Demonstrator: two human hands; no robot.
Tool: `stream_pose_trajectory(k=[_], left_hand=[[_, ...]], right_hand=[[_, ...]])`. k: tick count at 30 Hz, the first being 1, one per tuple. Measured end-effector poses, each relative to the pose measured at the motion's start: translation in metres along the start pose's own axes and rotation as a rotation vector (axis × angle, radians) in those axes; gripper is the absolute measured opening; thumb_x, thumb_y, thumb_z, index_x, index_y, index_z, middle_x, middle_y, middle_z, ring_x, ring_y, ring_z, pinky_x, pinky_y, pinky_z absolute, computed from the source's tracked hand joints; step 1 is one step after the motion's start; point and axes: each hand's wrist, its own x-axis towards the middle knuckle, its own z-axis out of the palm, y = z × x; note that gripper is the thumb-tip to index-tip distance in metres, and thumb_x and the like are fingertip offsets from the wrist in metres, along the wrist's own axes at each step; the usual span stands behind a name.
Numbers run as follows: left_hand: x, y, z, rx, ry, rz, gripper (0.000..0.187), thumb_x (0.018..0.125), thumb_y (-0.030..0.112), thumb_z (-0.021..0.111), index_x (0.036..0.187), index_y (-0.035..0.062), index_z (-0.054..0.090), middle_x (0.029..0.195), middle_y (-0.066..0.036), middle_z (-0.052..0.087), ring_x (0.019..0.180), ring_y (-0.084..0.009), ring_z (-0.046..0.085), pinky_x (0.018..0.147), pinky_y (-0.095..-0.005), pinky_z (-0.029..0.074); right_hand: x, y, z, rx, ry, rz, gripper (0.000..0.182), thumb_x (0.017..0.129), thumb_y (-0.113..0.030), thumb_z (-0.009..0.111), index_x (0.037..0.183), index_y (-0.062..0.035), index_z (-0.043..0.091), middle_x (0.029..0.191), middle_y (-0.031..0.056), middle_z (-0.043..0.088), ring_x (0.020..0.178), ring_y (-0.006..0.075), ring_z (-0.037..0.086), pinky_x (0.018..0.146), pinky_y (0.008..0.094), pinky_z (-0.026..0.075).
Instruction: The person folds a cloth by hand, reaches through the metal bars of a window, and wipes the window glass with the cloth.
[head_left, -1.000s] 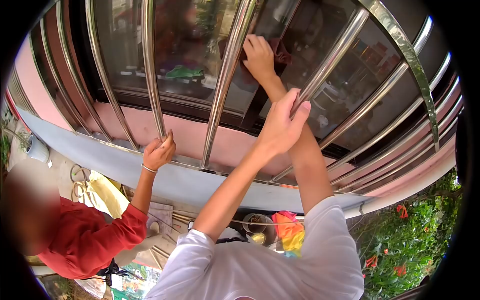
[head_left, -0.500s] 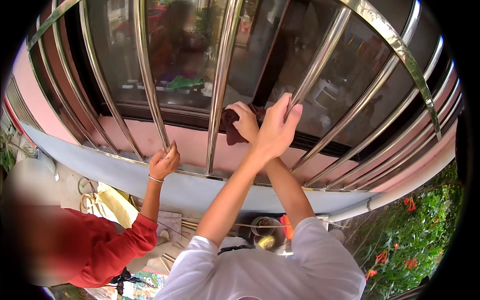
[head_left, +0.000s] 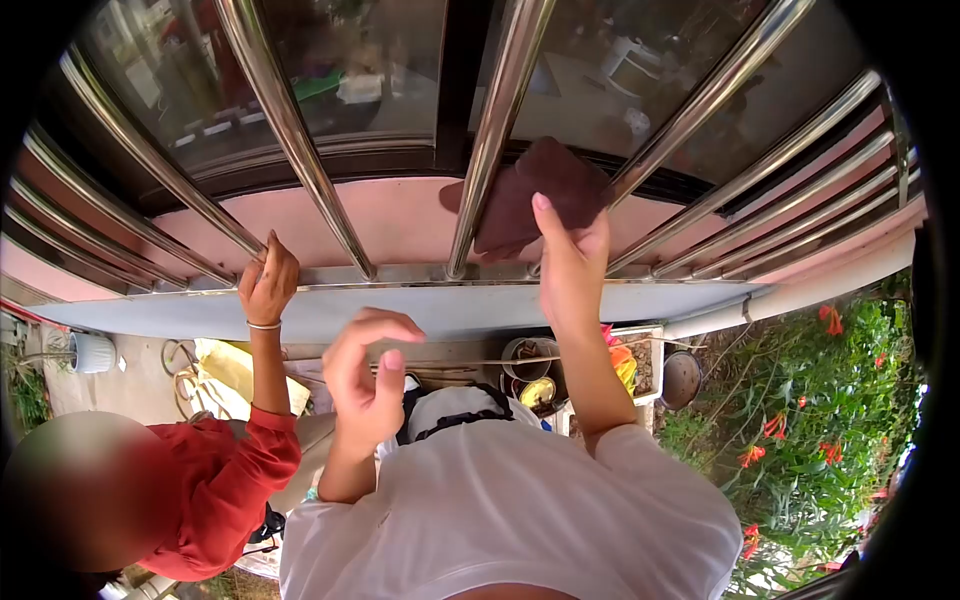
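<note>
Cloth (head_left: 550, 190), dark brown and bunched into folds, is sitting at the upper middle of the frame, where it is covering the lower part of a slanting metal bar (head_left: 700, 100). The person's right hand (head_left: 577, 262) is gripping its lower edge, the thumb pressing on the near side; the other fingers are partly hiding, so their exact closure is impossible to tell. To the left of the bunch, an upright bar (head_left: 497, 140) is running down to the metal rail (head_left: 410, 274).

The person's left hand (head_left: 365, 375) is hovering empty left of the frame's centre, below the rail, its fingers bending together in a loose curl and its thumb standing apart from them. It is touching neither the bars nor the cloth.

At the left, a co-worker in a red sleeve (head_left: 262, 450) is raising a hand (head_left: 268, 285) to the foot of another bar (head_left: 165, 160), the fingertips meeting the metal. Dark-framed window glass (head_left: 370, 60) is stretching across the top, a pink ledge (head_left: 390, 215) is lying beneath it, and red flowers (head_left: 775, 425) are showing among leaves at the lower right.
</note>
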Motion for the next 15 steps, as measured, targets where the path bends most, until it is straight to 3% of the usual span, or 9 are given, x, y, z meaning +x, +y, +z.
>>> stream_pose_trajectory(k=[3,4,5,7,8,9,11,12,15], left_hand=[[-0.034,-0.007,0.019,-0.125,-0.085,-0.316,0.019,0.088,0.01,0.052,0.099,-0.0039,0.056,0.087,-0.012,0.063,0.079,-0.0208,0.06,0.074,-0.0313,0.047],[-0.04,-0.008,0.022,-0.252,-0.134,-0.367,0.027,0.087,0.011,0.053,0.108,-0.004,0.055,0.102,-0.015,0.062,0.092,-0.0235,0.059,0.083,-0.0328,0.046],[-0.04,-0.005,0.029,-0.252,-0.1,-0.374,0.027,0.087,0.011,0.053,0.108,-0.004,0.055,0.102,-0.015,0.062,0.092,-0.0235,0.059,0.083,-0.0328,0.046],[-0.032,0.0,0.045,-0.277,-0.127,-0.273,0.041,0.087,0.015,0.054,0.123,-0.0034,0.05,0.124,-0.019,0.052,0.115,-0.0274,0.05,0.096,-0.0355,0.038],[-0.035,-0.002,0.048,-0.374,-0.206,-0.313,0.055,0.087,0.019,0.053,0.135,-0.0027,0.038,0.141,-0.021,0.036,0.132,-0.0289,0.033,0.105,-0.0379,0.028],[-0.04,-0.002,0.057,-0.478,-0.152,-0.353,0.064,0.09,0.026,0.051,0.14,-0.0044,0.026,0.144,-0.02,0.03,0.135,-0.0291,0.028,0.108,-0.0394,0.023],[-0.05,-0.009,0.067,-0.733,0.009,-0.471,0.07,0.091,0.034,0.049,0.141,-0.0053,0.019,0.145,-0.019,0.027,0.136,-0.0288,0.025,0.11,-0.0402,0.019],[-0.049,-0.011,0.069,-0.826,0.049,-0.505,0.075,0.092,0.041,0.046,0.142,-0.0061,0.017,0.146,-0.019,0.026,0.137,-0.0276,0.024,0.111,-0.0401,0.019],[-0.051,-0.001,0.075,-0.999,0.292,-0.661,0.057,0.092,0.042,0.044,0.132,0.0009,0.036,0.129,-0.011,0.045,0.12,-0.0187,0.042,0.104,-0.0363,0.031]], right_hand=[[-0.015,-0.009,-0.011,0.112,0.125,0.031,0.036,0.086,-0.002,0.06,0.12,-0.0053,0.047,0.113,0.0048,0.058,0.095,0.0123,0.057,0.073,0.0252,0.048],[-0.023,-0.013,-0.018,0.109,0.12,0.094,0.04,0.085,0.0,0.06,0.122,-0.0047,0.046,0.113,0.0055,0.057,0.1,0.0142,0.055,0.082,0.0297,0.045],[-0.03,-0.018,-0.024,0.106,0.115,0.157,0.044,0.083,0.002,0.061,0.124,-0.0041,0.044,0.114,0.0063,0.057,0.105,0.0162,0.053,0.091,0.0341,0.043],[-0.046,-0.02,-0.021,0.153,0.082,0.135,0.049,0.081,0.007,0.059,0.126,-0.0033,0.041,0.116,0.0079,0.054,0.108,0.0189,0.052,0.095,0.0362,0.041],[-0.053,-0.019,-0.023,0.128,0.01,0.153,0.054,0.079,0.007,0.06,0.127,-0.0033,0.038,0.118,0.0093,0.053,0.111,0.0205,0.05,0.097,0.0358,0.04],[-0.059,-0.016,-0.022,0.105,-0.034,0.153,0.055,0.074,0.003,0.067,0.121,-0.0029,0.04,0.115,0.012,0.054,0.11,0.0222,0.052,0.097,0.0362,0.04],[-0.065,-0.01,-0.023,-0.094,-0.241,0.087,0.051,0.069,-0.001,0.074,0.109,-0.0028,0.042,0.107,0.0148,0.056,0.106,0.0249,0.054,0.097,0.0379,0.04],[-0.066,-0.006,-0.021,-0.018,-0.332,0.097,0.049,0.066,-0.003,0.077,0.101,-0.0036,0.043,0.102,0.0168,0.057,0.102,0.0276,0.056,0.098,0.0412,0.039],[-0.07,0.023,-0.045,0.125,-0.734,-0.039,0.046,0.065,-0.004,0.076,0.099,-0.0046,0.046,0.103,0.0181,0.057,0.104,0.0314,0.055,0.101,0.0497,0.034]])
